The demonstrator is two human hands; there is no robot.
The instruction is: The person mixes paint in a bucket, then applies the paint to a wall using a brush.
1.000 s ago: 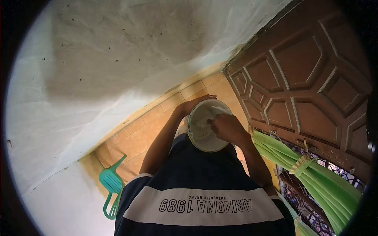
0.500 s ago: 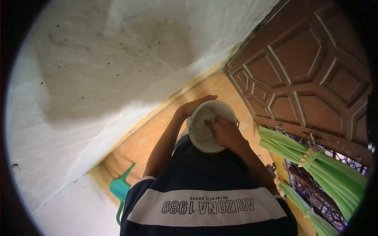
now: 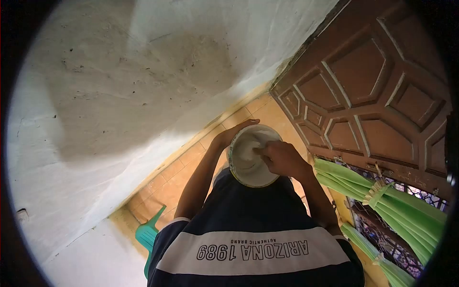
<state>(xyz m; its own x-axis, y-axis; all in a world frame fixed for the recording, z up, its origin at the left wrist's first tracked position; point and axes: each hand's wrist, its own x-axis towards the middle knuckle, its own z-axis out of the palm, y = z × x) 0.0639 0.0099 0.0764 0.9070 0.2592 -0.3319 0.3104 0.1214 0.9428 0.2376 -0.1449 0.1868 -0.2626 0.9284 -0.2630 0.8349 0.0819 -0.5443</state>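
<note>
A whitish bucket sits in front of my body at about lap height, its open top facing me. White material coats the inside. My left hand holds the bucket by the far left of its rim, fingers stretched along the outside. Over the opening, my right hand is closed with its fingers pointing down into the bucket. Whatever it grips is hidden by the fingers and the pale contents.
A white wall with a large grey patch rises on the left. A brown panelled door stands at the right, with green curtains over a grille below it. A green plastic chair is at lower left on the orange tiled floor.
My right hand has shifted slightly right and up within the bucket opening, its wrist turned. My left hand stays on the rim. The view has tilted a little.
</note>
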